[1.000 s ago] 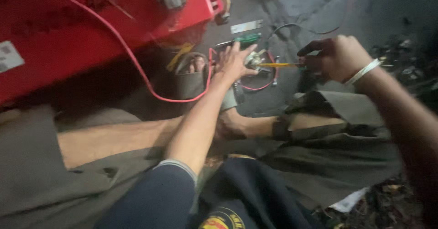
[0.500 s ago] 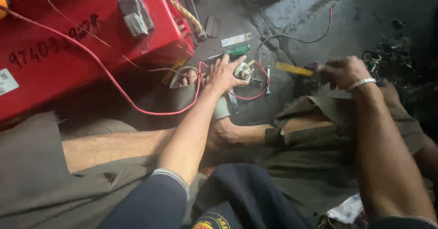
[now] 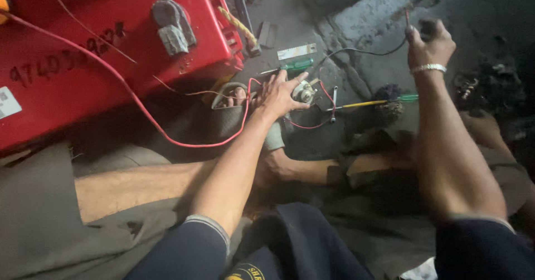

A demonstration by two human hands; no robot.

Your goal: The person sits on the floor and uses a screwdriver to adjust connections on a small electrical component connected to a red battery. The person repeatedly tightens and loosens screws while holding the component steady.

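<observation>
The left hand is gripping a small metal part; the right hand is pinching a black wire.

Two screwdrivers, one red battery

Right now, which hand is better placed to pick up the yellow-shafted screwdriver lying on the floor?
Right, probably. The right hand pinches only a thin black wire, near the yellow-shafted screwdriver; the left hand is holding the small round metal part.

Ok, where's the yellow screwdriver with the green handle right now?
In the head view the yellow screwdriver lies on the dark floor right of centre, untouched, between the left hand on the small metal part and the raised right hand.
</observation>
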